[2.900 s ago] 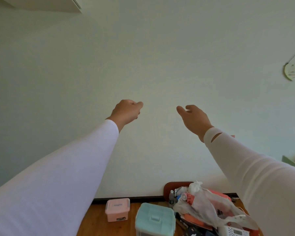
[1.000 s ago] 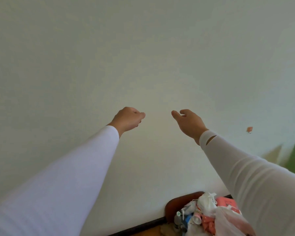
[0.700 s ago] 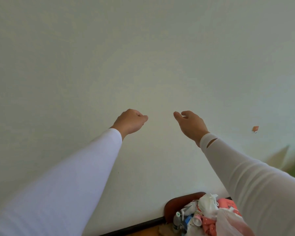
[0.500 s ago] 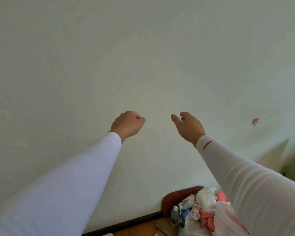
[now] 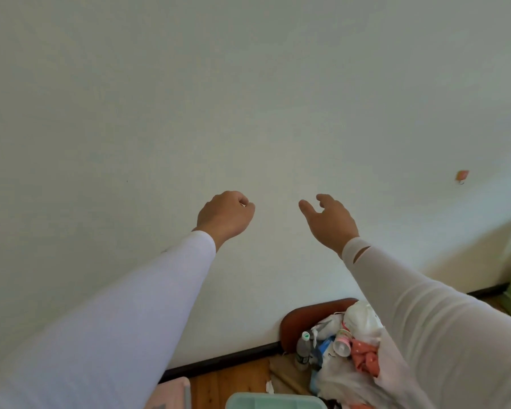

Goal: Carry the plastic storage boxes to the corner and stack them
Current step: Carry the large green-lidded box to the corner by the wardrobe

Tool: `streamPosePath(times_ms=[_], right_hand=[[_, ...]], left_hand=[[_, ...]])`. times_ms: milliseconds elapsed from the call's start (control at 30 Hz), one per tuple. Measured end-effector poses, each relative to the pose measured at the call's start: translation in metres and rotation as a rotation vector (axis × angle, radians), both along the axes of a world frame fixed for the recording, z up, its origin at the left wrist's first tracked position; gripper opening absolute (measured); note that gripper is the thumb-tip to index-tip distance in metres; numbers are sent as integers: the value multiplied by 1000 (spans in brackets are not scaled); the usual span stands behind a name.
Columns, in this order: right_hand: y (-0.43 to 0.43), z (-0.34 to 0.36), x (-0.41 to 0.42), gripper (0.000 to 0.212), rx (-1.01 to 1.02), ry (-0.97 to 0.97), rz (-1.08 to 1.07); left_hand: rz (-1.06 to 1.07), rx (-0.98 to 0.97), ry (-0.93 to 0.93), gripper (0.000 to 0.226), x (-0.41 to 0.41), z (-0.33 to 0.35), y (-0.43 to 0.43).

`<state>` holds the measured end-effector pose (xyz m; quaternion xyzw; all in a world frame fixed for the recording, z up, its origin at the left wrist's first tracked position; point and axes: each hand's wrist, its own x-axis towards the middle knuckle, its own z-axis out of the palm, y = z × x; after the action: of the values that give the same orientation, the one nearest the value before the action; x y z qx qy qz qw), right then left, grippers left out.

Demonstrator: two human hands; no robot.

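Both hands are empty: left hand [image 5: 224, 215] fisted, right hand [image 5: 331, 219] loosely open. Reaching blind (boxes barely visible, bottom edge) may snag the bag pile [image 5: 345, 358], lower right.

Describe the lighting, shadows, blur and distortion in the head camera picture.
Head view: soft daylight, no glare; a slanted shadow falls on the wall at lower right; wide-angle bend curves the baseboard; left hand and right hand are fairly sharp, while the mint box and pink box are cut off by the bottom edge.
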<state>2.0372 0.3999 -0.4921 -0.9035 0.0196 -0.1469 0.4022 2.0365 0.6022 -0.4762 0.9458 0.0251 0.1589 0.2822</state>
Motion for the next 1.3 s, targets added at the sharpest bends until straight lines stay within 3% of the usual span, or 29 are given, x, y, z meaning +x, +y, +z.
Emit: streamPosePath(times_ms=[700, 1033, 1300], right_hand=[[-9, -276, 2, 64, -9, 73, -12], [-26, -362, -4, 69, 18, 67, -26], [-43, -440, -8, 73, -3, 216, -76]], left_hand=[[-11, -17, 68, 30, -3, -271, -7], [30, -39, 20, 35, -4, -360, -9], [20, -49, 77, 38, -6, -434, -11]])
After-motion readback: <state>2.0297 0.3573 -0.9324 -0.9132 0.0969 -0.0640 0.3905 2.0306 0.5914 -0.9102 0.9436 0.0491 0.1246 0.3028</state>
